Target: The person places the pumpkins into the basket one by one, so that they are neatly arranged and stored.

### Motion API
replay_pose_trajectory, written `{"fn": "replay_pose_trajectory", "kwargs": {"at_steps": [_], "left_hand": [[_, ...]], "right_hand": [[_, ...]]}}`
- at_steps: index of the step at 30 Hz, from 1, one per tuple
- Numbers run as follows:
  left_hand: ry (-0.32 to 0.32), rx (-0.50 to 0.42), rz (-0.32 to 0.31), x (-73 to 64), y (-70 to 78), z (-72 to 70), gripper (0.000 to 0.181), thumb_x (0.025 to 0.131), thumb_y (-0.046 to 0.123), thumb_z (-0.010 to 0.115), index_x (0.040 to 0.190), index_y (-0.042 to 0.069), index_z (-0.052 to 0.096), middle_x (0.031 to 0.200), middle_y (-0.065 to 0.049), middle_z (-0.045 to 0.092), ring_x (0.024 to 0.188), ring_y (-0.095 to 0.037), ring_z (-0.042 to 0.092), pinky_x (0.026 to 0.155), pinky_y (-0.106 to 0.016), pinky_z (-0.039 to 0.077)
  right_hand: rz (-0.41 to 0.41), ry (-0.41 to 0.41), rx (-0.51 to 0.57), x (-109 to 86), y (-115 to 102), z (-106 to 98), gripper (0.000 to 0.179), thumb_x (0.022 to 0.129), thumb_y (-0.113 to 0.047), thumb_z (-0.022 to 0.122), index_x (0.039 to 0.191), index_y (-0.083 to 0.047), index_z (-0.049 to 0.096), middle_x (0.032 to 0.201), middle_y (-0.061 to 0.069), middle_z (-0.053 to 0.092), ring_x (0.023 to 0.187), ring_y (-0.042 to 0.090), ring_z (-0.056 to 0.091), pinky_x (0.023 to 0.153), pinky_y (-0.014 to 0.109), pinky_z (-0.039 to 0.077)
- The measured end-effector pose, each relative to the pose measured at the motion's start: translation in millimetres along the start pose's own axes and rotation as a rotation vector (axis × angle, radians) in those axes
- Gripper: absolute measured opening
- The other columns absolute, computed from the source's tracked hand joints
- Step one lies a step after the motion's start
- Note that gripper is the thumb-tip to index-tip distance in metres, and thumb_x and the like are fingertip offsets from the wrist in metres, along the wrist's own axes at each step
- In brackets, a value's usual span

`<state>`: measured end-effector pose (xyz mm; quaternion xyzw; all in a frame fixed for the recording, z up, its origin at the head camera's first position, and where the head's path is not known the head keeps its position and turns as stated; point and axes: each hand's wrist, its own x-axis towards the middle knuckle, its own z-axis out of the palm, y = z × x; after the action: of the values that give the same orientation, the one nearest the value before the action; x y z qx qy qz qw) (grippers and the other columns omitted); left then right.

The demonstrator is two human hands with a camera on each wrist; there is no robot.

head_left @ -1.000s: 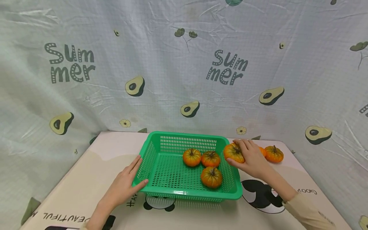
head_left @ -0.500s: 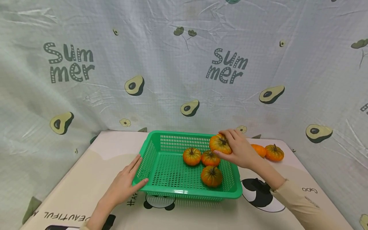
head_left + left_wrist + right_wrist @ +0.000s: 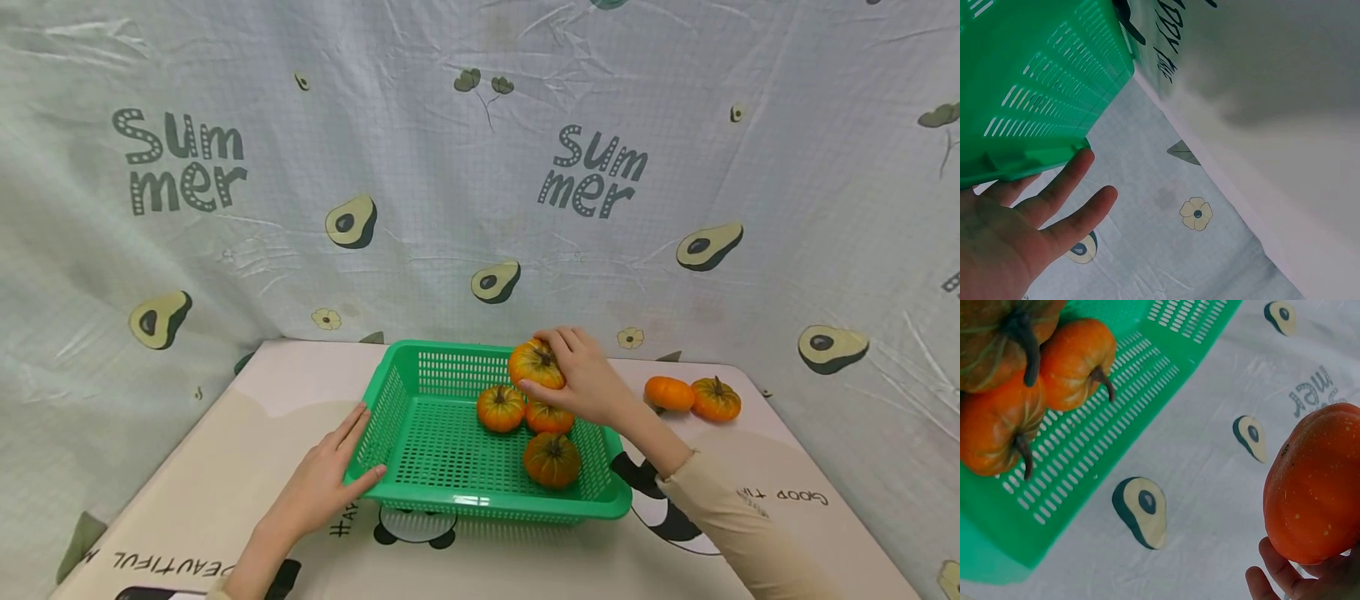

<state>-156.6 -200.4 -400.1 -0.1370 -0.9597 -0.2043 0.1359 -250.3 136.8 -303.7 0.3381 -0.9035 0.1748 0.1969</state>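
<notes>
My right hand (image 3: pixel 585 377) grips a small orange pumpkin (image 3: pixel 536 364), holding it above the back right part of the green plastic basket (image 3: pixel 487 502). In the right wrist view this pumpkin (image 3: pixel 1319 487) shows its smooth orange underside, with fingertips beneath it. Three more pumpkins lie inside the basket: one near the middle (image 3: pixel 501 408), one partly hidden below the right hand (image 3: pixel 550 417), and one at the front right (image 3: pixel 552 461). My left hand (image 3: pixel 324 477) rests against the basket's left rim. Its fingers are straight along the outer side, as the left wrist view also shows.
Two pumpkins sit on the table to the right of the basket, one tipped on its side (image 3: pixel 670 393) and one upright (image 3: pixel 716 400). A printed cloth (image 3: pixel 420 208) hangs behind the table (image 3: pixel 300 392). The table cover bears panda drawings and lettering.
My right hand has carried the pumpkin leftward from the basket's right edge to above its inside. The tipped pumpkin on the table has come into full view. My left hand stays put.
</notes>
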Motion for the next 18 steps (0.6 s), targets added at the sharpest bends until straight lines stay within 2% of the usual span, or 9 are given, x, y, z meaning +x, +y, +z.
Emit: {"fn": "replay_pose_trajectory", "kwargs": {"at_steps": [9, 18], "left_hand": [[0.006, 0.001, 0.002, -0.5, 0.1, -0.3, 0.075, 0.085, 0.046, 0.053, 0.141, 0.003, 0.026, 0.146, -0.014, 0.025, 0.12, -0.039, 0.042, 0.09, -0.053, 0.04], [0.01, 0.013, 0.004, -0.5, -1.5, 1.5, 0.076, 0.085, 0.047, 0.052, 0.141, 0.003, 0.025, 0.147, -0.014, 0.024, 0.121, -0.039, 0.041, 0.091, -0.053, 0.04]], "right_hand": [[-0.02, -0.05, -0.025, 15.3, -5, 24, 0.056, 0.08, -0.049, 0.058, 0.121, -0.012, 0.048, 0.115, 0.007, 0.051, 0.102, 0.024, 0.045, 0.088, 0.044, 0.039], [-0.032, -0.131, -0.058, 22.2, -6, 48, 0.053, 0.081, -0.049, 0.056, 0.118, -0.013, 0.047, 0.114, 0.007, 0.05, 0.105, 0.026, 0.043, 0.088, 0.046, 0.037]]}}
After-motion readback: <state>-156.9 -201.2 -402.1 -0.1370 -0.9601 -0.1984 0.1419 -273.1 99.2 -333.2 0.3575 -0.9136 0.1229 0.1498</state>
